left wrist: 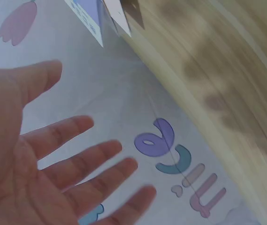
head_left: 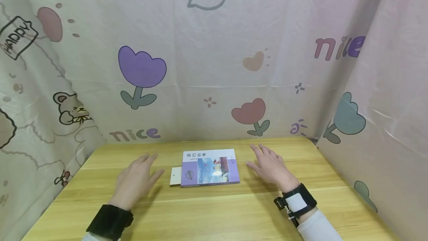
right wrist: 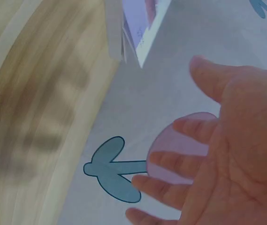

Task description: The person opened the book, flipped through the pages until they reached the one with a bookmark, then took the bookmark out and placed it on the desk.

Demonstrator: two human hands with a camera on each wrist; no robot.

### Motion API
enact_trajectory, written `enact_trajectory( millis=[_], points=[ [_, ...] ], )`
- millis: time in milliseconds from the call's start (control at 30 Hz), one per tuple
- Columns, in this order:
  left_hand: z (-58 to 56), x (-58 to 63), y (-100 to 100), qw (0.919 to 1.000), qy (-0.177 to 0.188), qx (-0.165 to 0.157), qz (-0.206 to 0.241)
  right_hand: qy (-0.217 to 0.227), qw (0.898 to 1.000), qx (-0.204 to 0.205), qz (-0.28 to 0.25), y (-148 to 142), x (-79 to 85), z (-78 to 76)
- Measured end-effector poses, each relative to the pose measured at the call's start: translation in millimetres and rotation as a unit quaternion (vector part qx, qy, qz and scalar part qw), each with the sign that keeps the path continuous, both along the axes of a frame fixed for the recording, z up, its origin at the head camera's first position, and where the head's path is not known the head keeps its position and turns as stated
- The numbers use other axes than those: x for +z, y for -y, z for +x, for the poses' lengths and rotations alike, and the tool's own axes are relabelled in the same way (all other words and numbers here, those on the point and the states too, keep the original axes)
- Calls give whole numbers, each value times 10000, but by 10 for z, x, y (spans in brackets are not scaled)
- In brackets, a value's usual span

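Observation:
A book (head_left: 210, 167) with a white and purple cover and a blue picture lies flat in the middle of the table. From its left edge a white card-like piece (head_left: 175, 176) with a small dark dot sticks out. My left hand (head_left: 136, 177) hovers to the left of the book, fingers spread and holding nothing. On the other side, my right hand (head_left: 270, 163) is held apart from the book's right edge, its fingers also spread. Both wrist views show bare palms, with a corner of the book (left wrist: 88, 18) at the top of the left one.
The wood-grain table (head_left: 207, 215) reaches back to a printed curtain (head_left: 200, 47) with tulips, hearts and lettering. More curtain hangs along the left and right sides. Black straps (head_left: 110, 221) circle both wrists.

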State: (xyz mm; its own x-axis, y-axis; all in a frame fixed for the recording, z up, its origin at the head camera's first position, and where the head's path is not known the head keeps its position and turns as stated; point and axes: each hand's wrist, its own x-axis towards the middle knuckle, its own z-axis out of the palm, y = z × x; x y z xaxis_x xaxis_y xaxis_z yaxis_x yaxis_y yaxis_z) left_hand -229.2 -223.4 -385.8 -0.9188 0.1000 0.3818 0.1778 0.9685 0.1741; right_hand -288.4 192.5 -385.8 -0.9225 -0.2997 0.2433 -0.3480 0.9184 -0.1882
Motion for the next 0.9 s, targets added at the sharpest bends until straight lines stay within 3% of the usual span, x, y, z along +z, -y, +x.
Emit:
enact_trajectory(
  millis=[133,267,400,667,900],
  points=[
    [-1,7,-98,9996,-211,-160,83,-151,9993,329,77,53,13,-82],
    [8,7,-216,9981,-322,-525,34,-113,9981,593,146,125,12,-200],
    [5,-9,-332,9967,-206,-770,-119,12,9959,874,215,233,-7,-358],
    [-8,-95,-555,9912,380,-1200,-406,-77,9887,1358,623,464,-88,-675],
    [-4,-188,-656,9882,392,-1415,-446,-83,9841,1566,836,628,-174,-787]
  ],
)
